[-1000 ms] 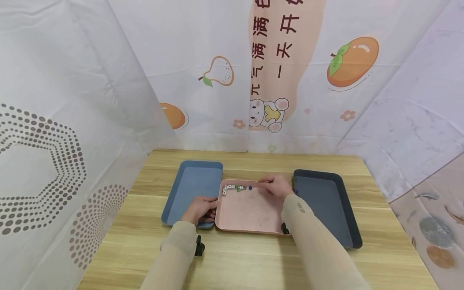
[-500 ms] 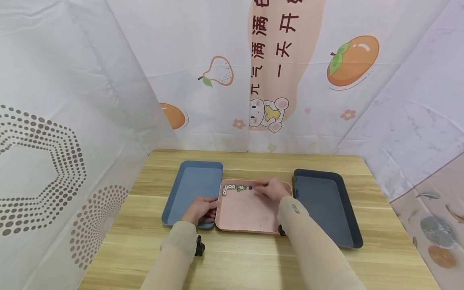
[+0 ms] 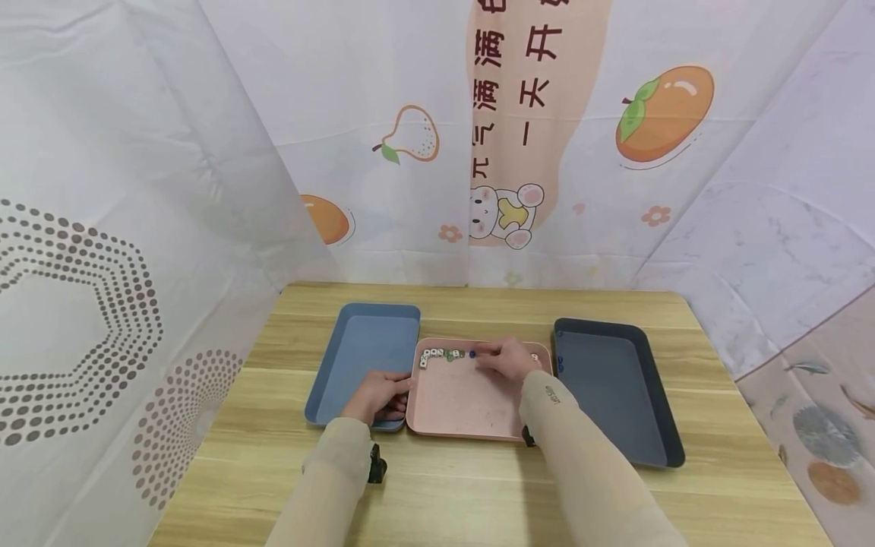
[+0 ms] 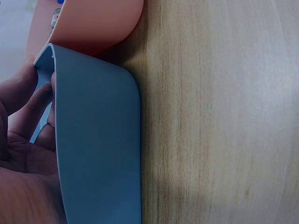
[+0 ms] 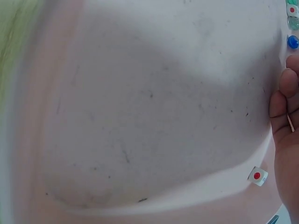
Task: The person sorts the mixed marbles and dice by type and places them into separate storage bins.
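My left hand (image 3: pixel 381 395) is at the right wall of the light blue tray (image 4: pixel 98 121), its fingers curled inside and one fingertip on the rim beside the pink tray (image 3: pixel 472 437). My right hand (image 3: pixel 507 360) is over the far side of the pink tray, its fingertips right beside a blue bead (image 5: pixel 293 42). What lies between these fingertips is hidden. Left of the bead runs a row of white dice (image 3: pixel 432 353) and green beads (image 3: pixel 449 354) along the far wall. A single die (image 5: pixel 258 176) with a red dot sits behind the right hand.
A dark blue tray (image 3: pixel 618 395) stands right of the pink tray, with several small blue beads (image 3: pixel 560 364) by its left wall. All three trays are on a wooden table (image 3: pixel 451 494). Printed curtains (image 3: pixel 383 213) hang behind and at the sides.
My right hand has moved left along the far side of the pink tray, up to the blue bead. The single die has come into view behind it. My left hand has stayed put.
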Tool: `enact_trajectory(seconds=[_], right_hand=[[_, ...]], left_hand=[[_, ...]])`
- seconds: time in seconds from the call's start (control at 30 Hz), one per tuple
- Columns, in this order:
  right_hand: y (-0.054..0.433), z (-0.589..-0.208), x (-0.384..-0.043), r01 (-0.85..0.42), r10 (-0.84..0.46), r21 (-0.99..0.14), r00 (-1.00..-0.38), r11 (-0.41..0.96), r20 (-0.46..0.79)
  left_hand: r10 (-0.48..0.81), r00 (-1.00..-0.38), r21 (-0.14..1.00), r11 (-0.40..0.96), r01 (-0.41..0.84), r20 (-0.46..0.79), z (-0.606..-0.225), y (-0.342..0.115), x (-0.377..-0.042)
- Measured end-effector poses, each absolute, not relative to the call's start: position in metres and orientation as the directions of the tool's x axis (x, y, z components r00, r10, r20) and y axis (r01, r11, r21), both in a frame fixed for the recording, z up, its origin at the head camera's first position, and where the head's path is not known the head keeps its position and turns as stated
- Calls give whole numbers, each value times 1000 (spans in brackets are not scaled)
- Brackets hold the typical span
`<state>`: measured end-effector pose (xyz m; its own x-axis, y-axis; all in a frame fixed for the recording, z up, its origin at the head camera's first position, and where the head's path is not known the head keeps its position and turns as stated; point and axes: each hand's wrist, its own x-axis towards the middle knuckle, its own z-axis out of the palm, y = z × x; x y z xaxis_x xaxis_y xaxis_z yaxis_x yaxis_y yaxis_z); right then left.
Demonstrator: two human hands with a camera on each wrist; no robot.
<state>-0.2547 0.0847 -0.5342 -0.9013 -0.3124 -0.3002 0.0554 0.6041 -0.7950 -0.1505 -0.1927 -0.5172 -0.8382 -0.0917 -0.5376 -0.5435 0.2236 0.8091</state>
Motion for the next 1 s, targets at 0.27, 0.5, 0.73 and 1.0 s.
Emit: enact_trajectory(seconds=[0.27, 0.5, 0.73, 1.0], right_hand=[[82, -530, -251, 27, -327, -779, -898, 626, -293], [80, -529, -250, -27, -366, -752, -885, 658, -288], [80, -534, -251, -35, -372, -746, -882, 665, -291], [79, -534, -251, -50, -384, -743, -878, 667, -286]], left_hand=[[-103, -843, 811, 233, -537, -528, -515, -191, -150], [-105, -840, 810, 225, -541, -532, -516, -190, -150], [-100, -839, 810, 222, -543, -535, -517, -190, -151], [-96, -842, 813, 225, -538, -530, -517, -190, -151]])
